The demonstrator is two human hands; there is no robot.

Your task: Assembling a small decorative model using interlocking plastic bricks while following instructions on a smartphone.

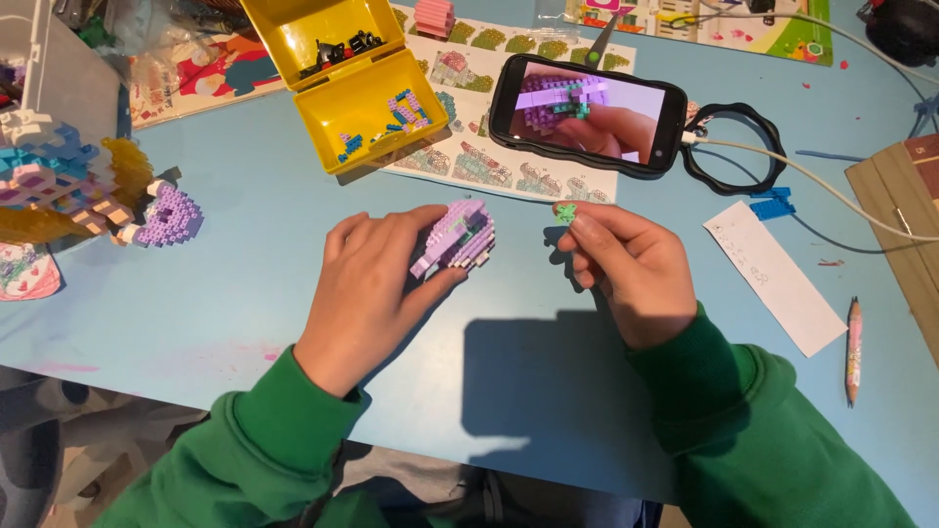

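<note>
Left hand point(367, 284) palm down on the blue table point(196, 293), fingers curled round a purple brick model point(458, 235), thumb under it. Right hand point(626, 269) just beside, knuckles up, thumb + forefinger pinching a tiny green brick point(565, 212) near the model. Phone point(587, 114) propped behind, w/ open yellow parts box point(342, 78).

A light blue table point(548, 391) fills the scene, lit from above so that hard shadows are cast near its near edge. Grey patterned floor point(59, 430) is seen at near left.
</note>
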